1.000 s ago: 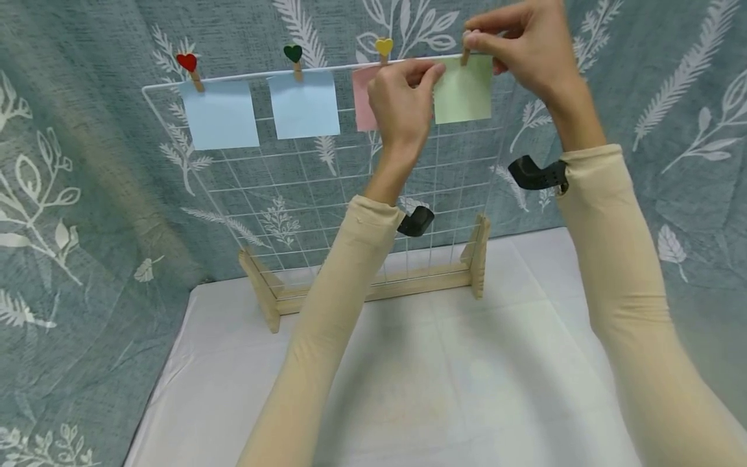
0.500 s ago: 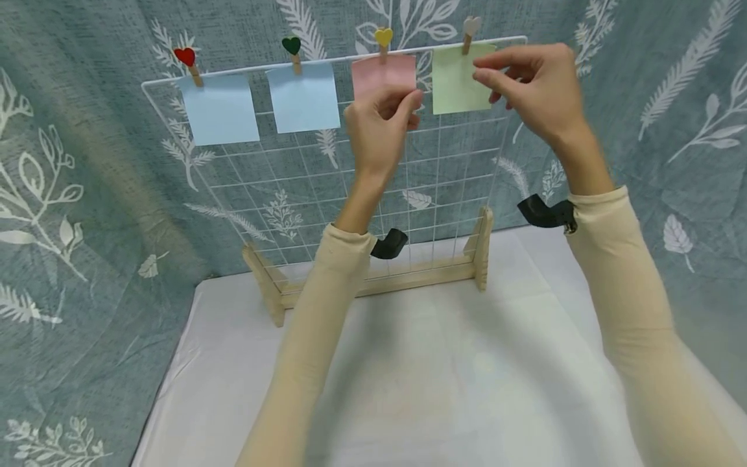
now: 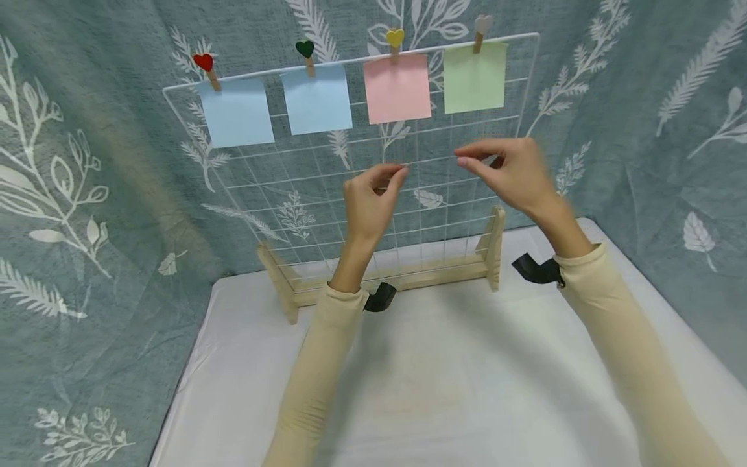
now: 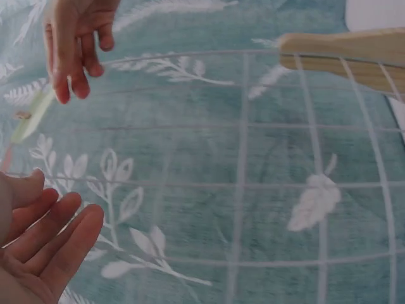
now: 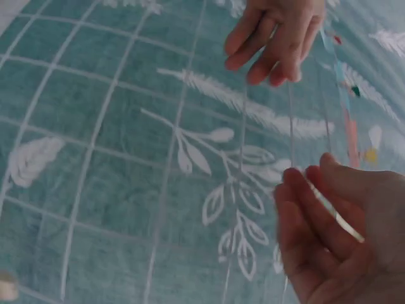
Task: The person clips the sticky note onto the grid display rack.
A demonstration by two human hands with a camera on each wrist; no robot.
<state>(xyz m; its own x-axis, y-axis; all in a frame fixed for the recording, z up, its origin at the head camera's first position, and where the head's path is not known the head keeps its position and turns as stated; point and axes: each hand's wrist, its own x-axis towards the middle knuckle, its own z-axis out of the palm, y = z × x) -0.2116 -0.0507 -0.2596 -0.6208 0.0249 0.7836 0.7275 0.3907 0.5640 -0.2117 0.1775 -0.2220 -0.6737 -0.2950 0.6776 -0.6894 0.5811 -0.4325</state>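
My left hand is in front of the white wire grid, below the pink paper, its fingers loosely bent and holding nothing. To its right, my right hand hangs below the green paper, relaxed, with nothing between thumb and fingers. Both papers hang from the grid's top bar, the pink one under a clothespin with a yellow heart, the green one under a clothespin with a white heart. In the left wrist view the fingers of the left hand are spread a little.
Two blue papers hang further left, under clothespins with a red heart and a dark green heart. A wooden stand holds the grid on the white-covered table. A leaf-patterned curtain surrounds it.
My right hand has let go of the clothespin with the white heart. Both hands have moved down from the top bar, and the pink and green papers now show whole.
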